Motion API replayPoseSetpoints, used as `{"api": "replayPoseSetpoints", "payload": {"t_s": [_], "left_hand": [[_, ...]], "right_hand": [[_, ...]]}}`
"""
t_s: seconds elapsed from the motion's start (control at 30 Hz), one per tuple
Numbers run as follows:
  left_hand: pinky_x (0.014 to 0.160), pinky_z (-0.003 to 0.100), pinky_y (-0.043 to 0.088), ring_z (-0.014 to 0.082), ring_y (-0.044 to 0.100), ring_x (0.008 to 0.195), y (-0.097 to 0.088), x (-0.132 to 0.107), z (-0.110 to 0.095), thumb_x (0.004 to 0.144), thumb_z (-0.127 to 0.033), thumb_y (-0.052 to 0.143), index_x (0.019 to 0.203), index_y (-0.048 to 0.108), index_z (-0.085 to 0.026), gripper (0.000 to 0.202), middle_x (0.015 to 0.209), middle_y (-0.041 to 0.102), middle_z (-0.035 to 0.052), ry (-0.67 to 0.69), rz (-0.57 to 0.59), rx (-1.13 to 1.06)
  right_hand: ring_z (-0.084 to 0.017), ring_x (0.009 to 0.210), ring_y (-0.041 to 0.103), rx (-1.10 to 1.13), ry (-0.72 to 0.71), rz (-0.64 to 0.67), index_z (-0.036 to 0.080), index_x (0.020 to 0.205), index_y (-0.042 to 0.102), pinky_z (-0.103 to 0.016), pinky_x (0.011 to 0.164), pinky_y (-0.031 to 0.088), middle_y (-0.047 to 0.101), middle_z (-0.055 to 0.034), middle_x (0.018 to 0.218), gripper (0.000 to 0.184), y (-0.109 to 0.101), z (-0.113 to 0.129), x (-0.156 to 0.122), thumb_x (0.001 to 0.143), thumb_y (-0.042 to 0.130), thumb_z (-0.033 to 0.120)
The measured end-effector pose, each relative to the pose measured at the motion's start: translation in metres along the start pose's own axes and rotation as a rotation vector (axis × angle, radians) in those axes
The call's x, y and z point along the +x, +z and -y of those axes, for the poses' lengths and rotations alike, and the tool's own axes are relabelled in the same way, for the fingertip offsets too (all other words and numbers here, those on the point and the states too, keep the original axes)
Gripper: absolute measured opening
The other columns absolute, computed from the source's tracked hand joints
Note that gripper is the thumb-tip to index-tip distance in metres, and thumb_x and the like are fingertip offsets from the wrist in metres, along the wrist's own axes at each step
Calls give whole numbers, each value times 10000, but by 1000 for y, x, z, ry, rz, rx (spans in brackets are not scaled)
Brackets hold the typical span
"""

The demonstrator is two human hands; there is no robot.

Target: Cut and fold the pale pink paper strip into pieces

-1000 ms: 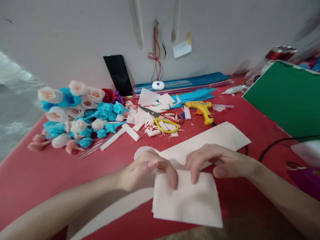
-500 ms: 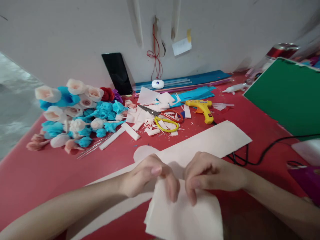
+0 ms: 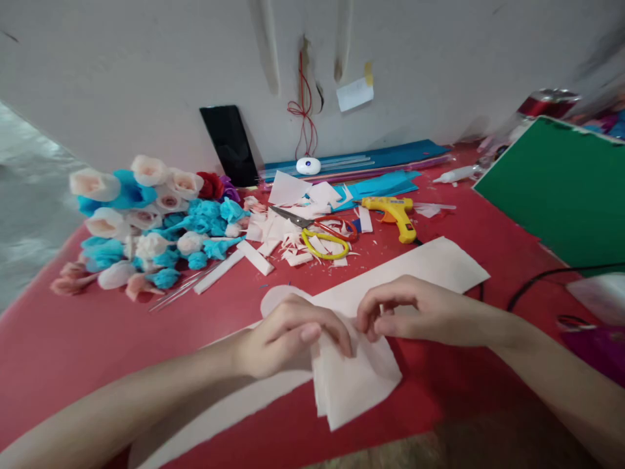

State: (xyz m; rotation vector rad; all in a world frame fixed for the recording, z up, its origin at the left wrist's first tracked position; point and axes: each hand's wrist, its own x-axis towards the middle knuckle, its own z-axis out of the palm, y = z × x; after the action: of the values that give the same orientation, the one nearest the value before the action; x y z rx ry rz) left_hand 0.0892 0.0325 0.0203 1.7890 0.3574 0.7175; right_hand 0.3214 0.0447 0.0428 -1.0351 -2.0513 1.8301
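A piece of folded pale cream paper (image 3: pixel 359 391), several layers thick, stands near the front of the table. My left hand (image 3: pixel 293 332) is closed on its upper left part, fingers bent over the layers. My right hand (image 3: pixel 415 312) has its fingers curled and pinched at the top right of the same folded paper; the fingertips' exact hold is partly hidden. Under both hands runs a long pale paper strip (image 3: pixel 434 264), reaching from the lower left to the right of centre. A rounded pale paper piece (image 3: pixel 283 296) lies just beyond my left hand.
Red-and-yellow-handled scissors (image 3: pixel 325 241) lie on paper scraps (image 3: pixel 273 225). A yellow glue gun (image 3: pixel 398 215) rests to their right. Paper flowers (image 3: pixel 161 221) crowd the left side of the red table (image 3: pixel 219 339). A green board (image 3: pixel 561 189) and black cable (image 3: pixel 532 286) are at right.
The folded paper has moved up and away from me, and its outline looks narrower. My right hand has lifted slightly, and its fingers have drawn in toward the thumb.
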Motion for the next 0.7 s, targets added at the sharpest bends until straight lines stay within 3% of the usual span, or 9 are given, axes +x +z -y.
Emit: {"api": "replayPoseSetpoints", "payload": {"t_s": [0.13,0.3,0.43,0.57,0.7], "left_hand": [[739,206,475,143,637,786,0,0,0,961,-399,272,916,644,-101,479,867,686,102,-21,11,2],[726,220,475,149,631,775,0,-2,1,957,-396,280,955,640,-116,456,885,685,95,-28,1,7],[718,215,467,141,619,760,0,-1,2,952,-420,284,958,634,-117,464,882,679,89,-49,-2,-8],[706,216,473,140,616,734,1,-1,3,946,-433,307,928,638,-103,468,832,671,97,-70,-7,-51],[609,218,487,142,641,620,2,-6,4,962,-330,297,679,605,-113,471,676,684,103,-36,-28,-178]], "right_hand": [[-119,811,499,-130,-60,-203,226,974,606,-229,711,381,595,7,940,212,6,0,3,818,591,370],[-95,708,496,26,-4,-8,193,847,646,-198,616,370,595,22,782,212,0,-5,4,836,562,387],[-85,625,481,153,89,-48,178,803,669,-194,548,353,590,20,715,247,-3,-9,6,759,642,420],[-68,551,435,142,117,-63,177,760,685,-196,502,313,559,35,634,216,-11,-10,3,723,684,390],[-76,574,457,88,76,-46,175,713,689,-200,500,313,573,30,633,192,-24,-9,-1,719,693,367]]}}
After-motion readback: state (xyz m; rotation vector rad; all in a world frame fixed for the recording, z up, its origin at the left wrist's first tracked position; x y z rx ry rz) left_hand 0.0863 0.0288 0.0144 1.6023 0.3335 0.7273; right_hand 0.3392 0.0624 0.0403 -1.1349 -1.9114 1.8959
